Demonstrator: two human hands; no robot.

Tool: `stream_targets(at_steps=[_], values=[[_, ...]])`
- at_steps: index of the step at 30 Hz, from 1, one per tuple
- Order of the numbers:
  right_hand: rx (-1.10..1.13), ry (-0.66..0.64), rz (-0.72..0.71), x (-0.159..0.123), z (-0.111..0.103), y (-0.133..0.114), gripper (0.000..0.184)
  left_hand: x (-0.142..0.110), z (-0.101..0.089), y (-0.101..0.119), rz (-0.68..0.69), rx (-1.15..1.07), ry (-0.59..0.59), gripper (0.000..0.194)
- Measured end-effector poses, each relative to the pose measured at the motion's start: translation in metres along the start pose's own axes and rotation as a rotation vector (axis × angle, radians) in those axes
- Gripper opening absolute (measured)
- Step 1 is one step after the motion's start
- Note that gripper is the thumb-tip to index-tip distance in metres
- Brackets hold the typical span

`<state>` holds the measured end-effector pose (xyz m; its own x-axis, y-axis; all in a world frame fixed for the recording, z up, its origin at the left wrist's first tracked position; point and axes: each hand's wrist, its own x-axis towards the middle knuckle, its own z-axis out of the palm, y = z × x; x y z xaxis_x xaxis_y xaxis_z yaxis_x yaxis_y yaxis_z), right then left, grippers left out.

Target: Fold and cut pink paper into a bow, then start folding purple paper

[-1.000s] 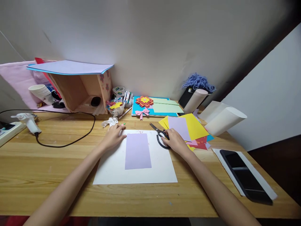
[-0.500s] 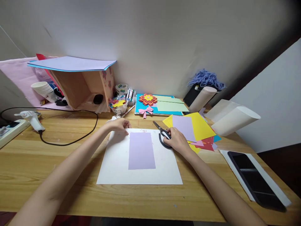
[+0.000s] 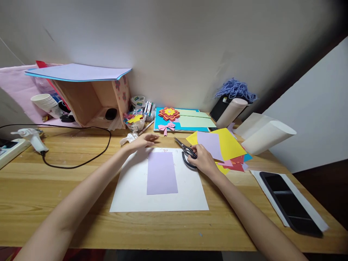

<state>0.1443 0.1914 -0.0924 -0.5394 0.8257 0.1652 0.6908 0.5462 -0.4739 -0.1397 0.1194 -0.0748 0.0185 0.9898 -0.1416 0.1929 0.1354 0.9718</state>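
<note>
My right hand [image 3: 202, 159] is closed on the black handles of a pair of scissors [image 3: 187, 151], blades pointing away to the upper left, near the right edge of a white sheet [image 3: 130, 195]. On that sheet lies a purple paper rectangle [image 3: 161, 174]. Past the sheet's far edge, my left hand [image 3: 144, 141] is open with fingers stretched to the right, holding nothing. Crumpled white tissue [image 3: 129, 138] lies just behind its wrist. Right of the scissors rests a pile of yellow paper [image 3: 232, 145] and a light purple piece [image 3: 210, 145], with red and pink scraps below.
At the back stand a cardboard box [image 3: 119, 94], a bowl of scraps [image 3: 136, 125] and a blue board [image 3: 185, 127] bearing a layered paper flower [image 3: 169, 114] and a pink bow [image 3: 166, 127]. A corded glue gun [image 3: 35, 139] is left; a phone [image 3: 290, 203] lies right.
My left hand has moved from the white sheet's far edge to beyond it, and its fingers have straightened. The right hand still holds the scissors; the view has shifted slightly.
</note>
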Motion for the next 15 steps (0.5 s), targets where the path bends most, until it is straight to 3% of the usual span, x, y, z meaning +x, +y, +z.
stream_targets(at_steps=[2,4,8,10,12,15], values=[[0.102,0.063,-0.012,0.0,-0.006,-0.001,0.028,-0.001,0.004,-0.002,0.044,0.09,0.192,0.037],[0.279,0.087,0.051,0.001,-0.014,-0.001,0.033,-0.008,0.01,0.0,0.07,0.217,0.261,0.031],[0.804,-0.044,0.212,0.006,-0.031,0.006,0.04,-0.033,0.024,0.006,0.193,0.443,0.004,0.032],[0.944,-0.027,0.224,0.01,-0.04,0.014,0.042,-0.046,0.032,0.004,0.286,0.599,-0.039,0.037],[0.878,0.078,0.26,0.013,-0.047,0.026,0.043,-0.054,0.037,-0.001,0.293,0.728,0.038,0.056],[0.437,0.255,0.321,0.017,-0.051,0.049,0.043,-0.059,0.041,-0.011,0.171,0.79,0.201,0.074]])
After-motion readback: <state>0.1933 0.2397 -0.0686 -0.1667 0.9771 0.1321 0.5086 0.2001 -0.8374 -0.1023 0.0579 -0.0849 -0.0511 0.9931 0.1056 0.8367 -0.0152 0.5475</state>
